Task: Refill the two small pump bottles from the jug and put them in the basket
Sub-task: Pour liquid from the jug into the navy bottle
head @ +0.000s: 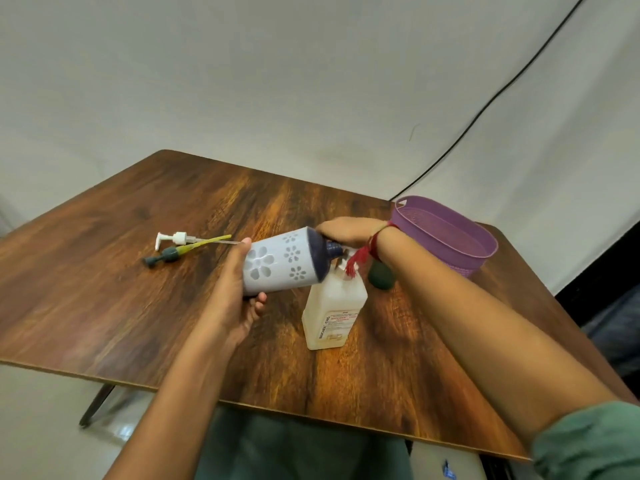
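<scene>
Jug: one pale lilac jug [280, 263] with cut-out flower shapes and a dark blue shoulder and neck, held in the air and tipped on its side with the neck to the right. It is opaque, so its contents cannot be told.
Left hand: the left hand [235, 289] is wrapped around the base end of the jug, thumb on top and fingers underneath.
Right hand: the right hand [346, 232] lies over the jug's dark neck. Its fingers are hidden, so whether it grips cannot be told.
White bottle: one cloudy labelled bottle [332, 313] stands upright on the worktop [138, 306], directly under the jug's neck. Its fill level is unclear.
Green bottle: one dark green rounded bottle [381, 277] stands just behind the right wrist, largely hidden.
Basket: one purple mesh basket [450, 233] sits at the far right of the worktop, only its own mesh showing inside.
Pumps: two lie loose side by side at the far left, one white pump [176, 238] and one dark pump [166, 255] with a yellow-green tube.
</scene>
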